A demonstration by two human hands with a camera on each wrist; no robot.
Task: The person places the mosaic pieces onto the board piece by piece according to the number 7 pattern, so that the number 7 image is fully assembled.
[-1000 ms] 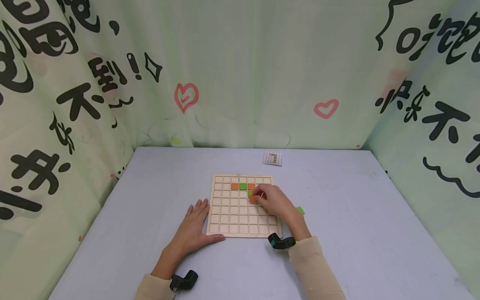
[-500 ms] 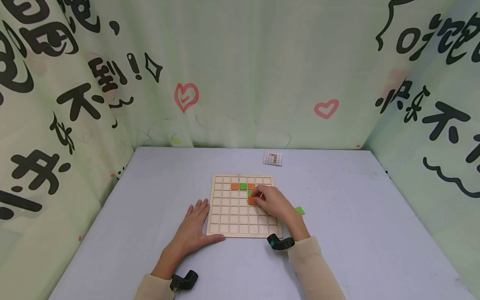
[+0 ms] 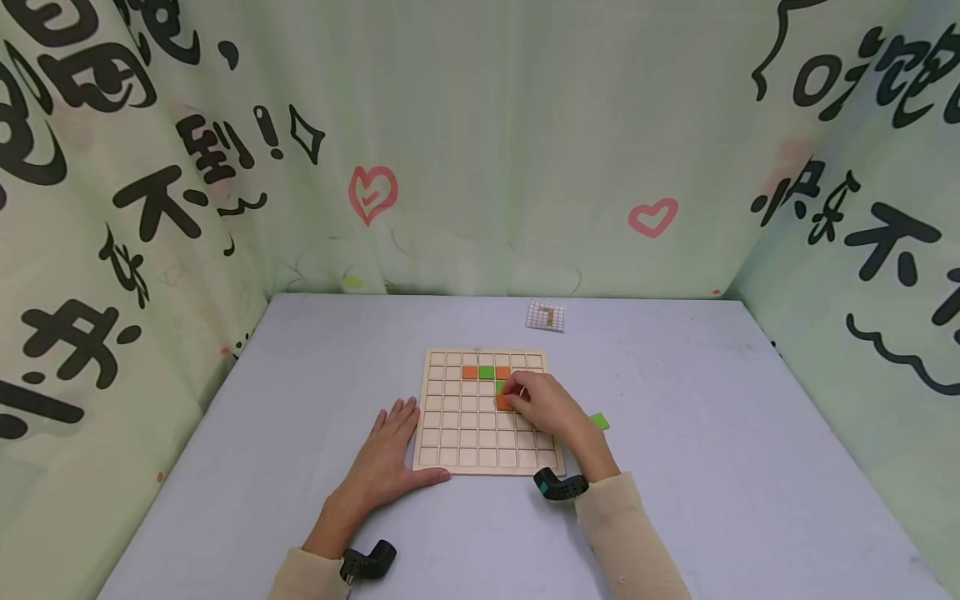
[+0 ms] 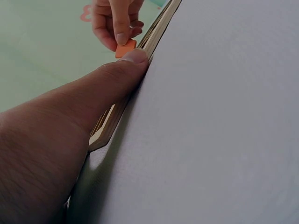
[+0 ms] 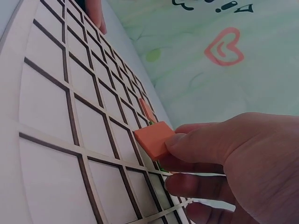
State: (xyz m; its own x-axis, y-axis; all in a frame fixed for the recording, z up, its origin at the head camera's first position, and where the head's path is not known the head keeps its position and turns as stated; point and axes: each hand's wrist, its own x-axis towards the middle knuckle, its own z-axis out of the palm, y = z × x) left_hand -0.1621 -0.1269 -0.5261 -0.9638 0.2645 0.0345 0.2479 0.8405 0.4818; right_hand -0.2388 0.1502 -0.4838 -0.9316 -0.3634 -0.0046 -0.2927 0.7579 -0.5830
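A square wooden grid board (image 3: 457, 433) lies on the table. My right hand (image 3: 547, 404) pinches an orange square tile (image 5: 153, 140) between thumb and fingers; in the right wrist view the tile is tilted over the grid. Just beyond it a green tile (image 3: 499, 387) sits in a cell, partly hidden by the fingers. The row above has an orange tile (image 3: 469, 372), a green tile (image 3: 486, 372) and another orange tile (image 3: 502, 372) side by side. My left hand (image 3: 382, 458) rests at the board's near left corner, fingers straight along the side, thumb on the front edge.
A small card with a printed grid pattern (image 3: 545, 317) lies behind the board. Beside my right wrist a loose green tile (image 3: 599, 421) is partly covered. The white table (image 3: 720, 450) is bordered by a pale green curtain (image 3: 510, 150) with writing and hearts.
My right hand has shifted slightly left and toward me with the orange tile, then stayed nearly still. The left hand has not moved.
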